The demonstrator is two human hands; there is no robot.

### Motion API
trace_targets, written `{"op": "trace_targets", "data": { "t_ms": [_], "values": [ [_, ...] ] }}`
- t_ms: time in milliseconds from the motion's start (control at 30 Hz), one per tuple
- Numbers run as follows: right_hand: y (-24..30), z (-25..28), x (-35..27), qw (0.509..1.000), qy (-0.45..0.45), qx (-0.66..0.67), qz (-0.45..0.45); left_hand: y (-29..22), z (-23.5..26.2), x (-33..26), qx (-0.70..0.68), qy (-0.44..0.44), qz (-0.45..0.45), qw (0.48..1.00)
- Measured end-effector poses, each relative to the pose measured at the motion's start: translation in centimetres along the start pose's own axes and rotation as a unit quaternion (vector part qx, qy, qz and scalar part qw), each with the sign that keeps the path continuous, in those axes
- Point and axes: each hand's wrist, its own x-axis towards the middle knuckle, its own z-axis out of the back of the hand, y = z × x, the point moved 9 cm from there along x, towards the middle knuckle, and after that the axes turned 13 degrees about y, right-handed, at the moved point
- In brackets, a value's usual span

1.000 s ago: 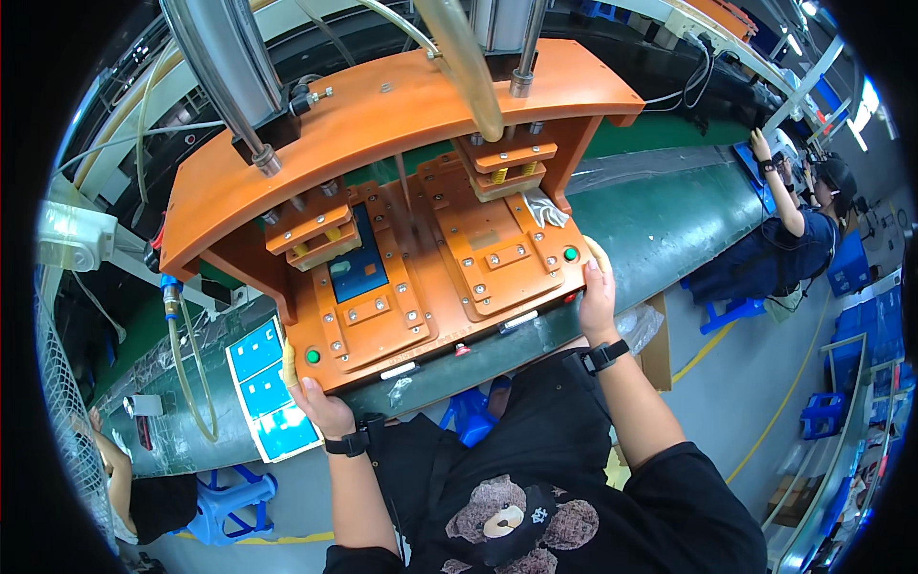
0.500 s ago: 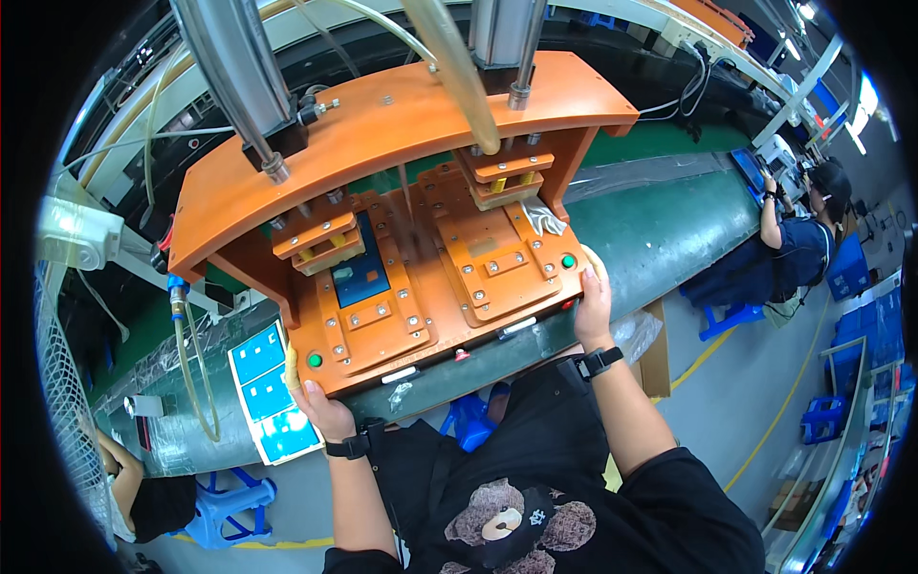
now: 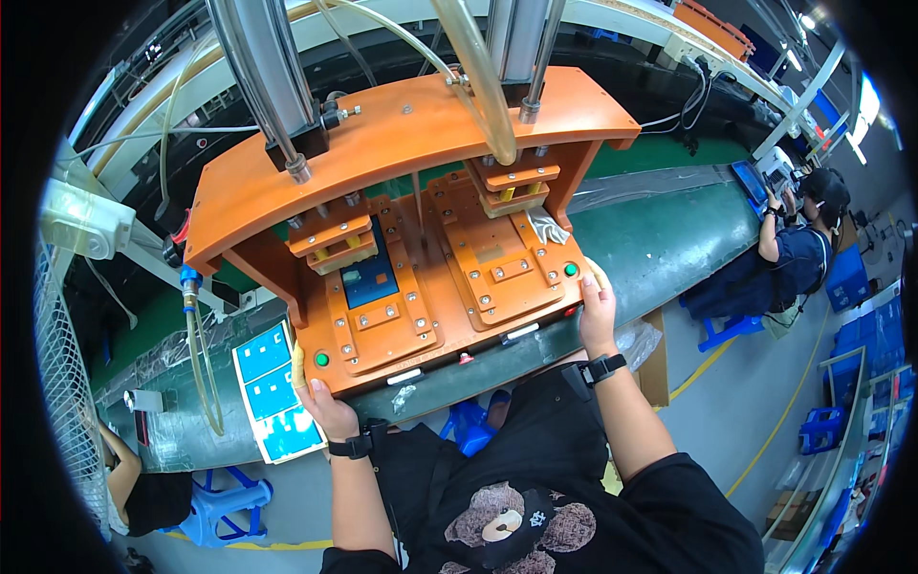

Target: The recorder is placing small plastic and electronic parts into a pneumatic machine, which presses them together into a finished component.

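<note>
An orange two-station press (image 3: 406, 120) stands on the bench before me. My left hand (image 3: 328, 409) lies at its left front corner, fingers stretched along the side of the base and a yellow cover on a finger. At the right front corner my right hand (image 3: 598, 311) rests the same way, its fingertips also covered. Green buttons, one left (image 3: 322, 361) and one right (image 3: 571, 270), sit near the hands. A blue panel (image 3: 371, 279) lies in the left station, partly under the raised left press block (image 3: 335, 244). Above the right station hangs the other block (image 3: 512, 187).
Blue panels on a white-edged sheet (image 3: 266, 375) lie left of the press. A crumpled whitish cloth (image 3: 547, 228) sits on the base's right side. A co-worker (image 3: 801, 239) sits at the right; another person's arm (image 3: 122, 469) shows at left. Hoses hang around the cylinders.
The press appears slightly further right and lower in view, as the camera has shifted a little. Both hands stay at the base's sides.
</note>
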Motion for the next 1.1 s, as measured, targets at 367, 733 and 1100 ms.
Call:
{"op": "trace_targets", "data": {
  "t_ms": [367,733,1100],
  "values": [
    [0.11,-0.16,-0.14,1.000,-0.002,0.013,0.004,0.55,0.35,-0.13,-0.021,-0.009,0.013,1.000],
    [0.01,-0.24,-0.28,1.000,-0.005,0.011,-0.003,0.39,0.45,-0.11,-0.002,-0.003,-0.002,1.000],
    [0.11,-0.44,-0.29,1.000,-0.007,0.001,-0.003,0.19,0.11,-0.04,-0.022,0.004,-0.003,1.000]
  ]
}}
